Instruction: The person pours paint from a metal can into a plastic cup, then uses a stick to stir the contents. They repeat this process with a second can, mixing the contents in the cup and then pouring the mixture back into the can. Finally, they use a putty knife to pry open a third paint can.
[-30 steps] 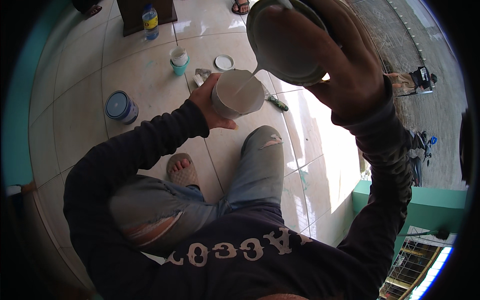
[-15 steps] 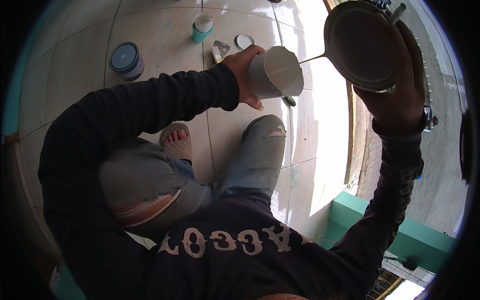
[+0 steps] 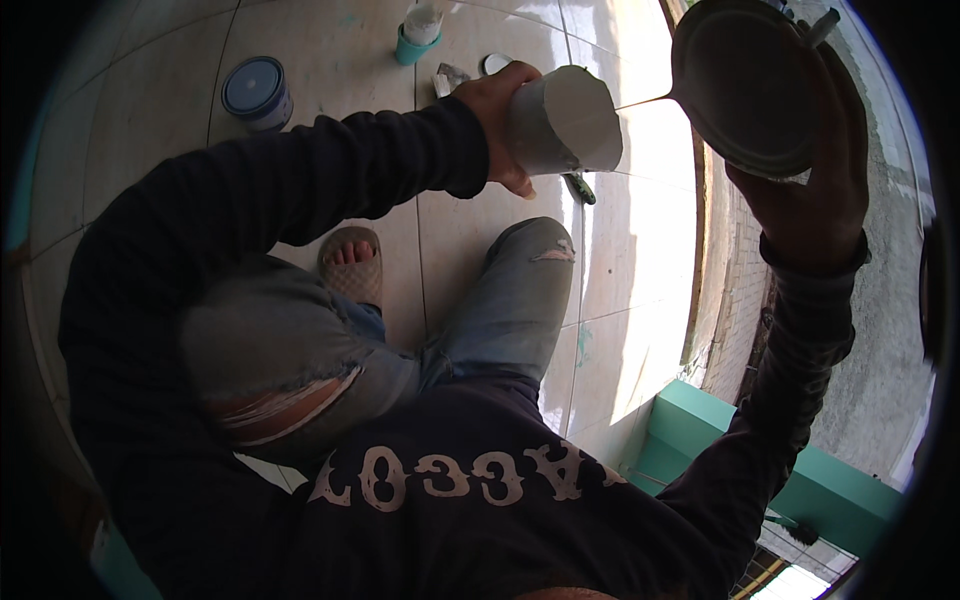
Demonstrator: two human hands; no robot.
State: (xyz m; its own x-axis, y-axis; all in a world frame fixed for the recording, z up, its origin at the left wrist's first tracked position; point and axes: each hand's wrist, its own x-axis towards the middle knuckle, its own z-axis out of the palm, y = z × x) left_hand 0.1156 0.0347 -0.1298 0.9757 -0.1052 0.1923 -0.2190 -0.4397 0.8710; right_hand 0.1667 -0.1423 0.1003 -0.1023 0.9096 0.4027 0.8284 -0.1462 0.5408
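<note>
My left hand point(image 3: 497, 110) is wrapped round a greyish-white cylindrical container point(image 3: 545, 122) with an uneven cut rim, its mouth tilted to the right. Up at the right, my right hand point(image 3: 815, 205) grips a round metal can point(image 3: 748, 90) from its side and holds it tipped, its flat bottom toward me. From the can's left edge a thin stream of liquid point(image 3: 645, 102) runs toward the container's mouth. The two vessels stay apart, joined only by that stream. The can's opening is out of sight.
On the tiled floor stand a blue-lidded can point(image 3: 256, 98) and a teal cup point(image 3: 417, 42) with something white in it. A round lid point(image 3: 495, 64) and a small green-and-black object point(image 3: 580, 189) lie beyond my knees. A teal ledge point(image 3: 685, 425) is at the lower right.
Both hands, with container and can, have shifted slightly up and right in the picture. The floor things also sit a little higher. The thin stream still runs.
</note>
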